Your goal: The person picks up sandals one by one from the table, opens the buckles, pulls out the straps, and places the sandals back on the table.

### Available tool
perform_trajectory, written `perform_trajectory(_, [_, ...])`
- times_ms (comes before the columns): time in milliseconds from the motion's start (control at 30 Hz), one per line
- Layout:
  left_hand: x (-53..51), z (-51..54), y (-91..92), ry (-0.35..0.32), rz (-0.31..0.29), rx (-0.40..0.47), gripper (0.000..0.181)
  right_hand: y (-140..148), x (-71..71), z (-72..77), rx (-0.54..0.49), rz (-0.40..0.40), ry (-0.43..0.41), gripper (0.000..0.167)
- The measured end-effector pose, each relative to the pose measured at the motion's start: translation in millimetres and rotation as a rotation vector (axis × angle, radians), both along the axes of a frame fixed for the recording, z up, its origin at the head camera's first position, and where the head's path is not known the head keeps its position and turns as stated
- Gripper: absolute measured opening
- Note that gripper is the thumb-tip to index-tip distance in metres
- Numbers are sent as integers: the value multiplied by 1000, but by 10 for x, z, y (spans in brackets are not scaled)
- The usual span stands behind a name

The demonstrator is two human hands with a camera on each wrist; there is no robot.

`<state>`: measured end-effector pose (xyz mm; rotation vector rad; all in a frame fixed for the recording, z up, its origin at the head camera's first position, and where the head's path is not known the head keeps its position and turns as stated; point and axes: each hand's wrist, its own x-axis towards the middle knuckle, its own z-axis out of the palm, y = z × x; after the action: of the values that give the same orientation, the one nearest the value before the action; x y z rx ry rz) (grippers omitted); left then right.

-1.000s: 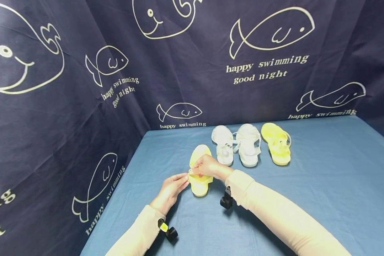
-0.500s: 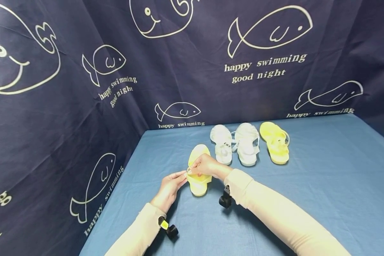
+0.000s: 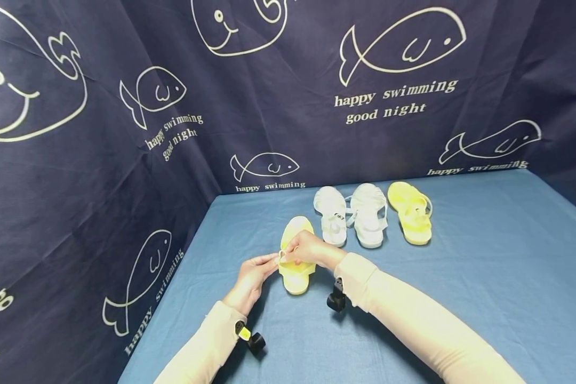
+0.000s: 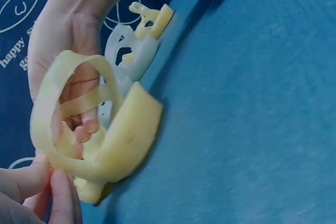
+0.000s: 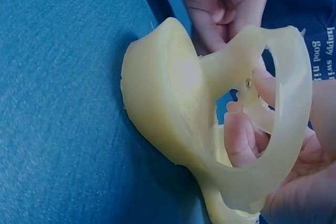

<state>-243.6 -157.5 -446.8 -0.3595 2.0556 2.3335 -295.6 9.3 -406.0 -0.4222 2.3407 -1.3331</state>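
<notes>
A yellow jelly sandal (image 3: 295,282) lies on the blue cloth, heel towards me. My left hand (image 3: 249,278) pinches the sandal at its left side, where the strap meets the upper; its fingertips show at the lower left of the left wrist view. Reaching over from the right, my right hand (image 3: 312,249) holds the ankle strap near that same spot. In the right wrist view the strap (image 5: 294,77) loops above the heel (image 5: 152,87), with a small metal stud (image 5: 249,83) beside my right fingers. How the strap's end sits at the fastening is partly hidden by fingers.
Two whitish sandals (image 3: 368,213) stand side by side farther back on the blue-covered table (image 3: 470,256). To their right lies another yellow sandal (image 3: 415,224). A dark blue curtain (image 3: 288,106) with fish drawings hangs behind and on the left.
Both hands stay at the left side of the sandal with only slight finger movement. The whole head view has shifted a little to the left.
</notes>
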Motion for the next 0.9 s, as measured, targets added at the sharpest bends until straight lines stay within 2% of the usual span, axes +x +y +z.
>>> perform_trajectory(200, [-7,56,-39,-18,-29,-63,29,-31,17,8,16,12,6,13])
perform_trajectory(667, [-35,158,-47,-48,-36,-133,28,-71,6,29,25,19,24,11])
perform_trajectory(900, [-45,190,-72,-47,-86,-136,28,-53,1,25,32,17,10,14])
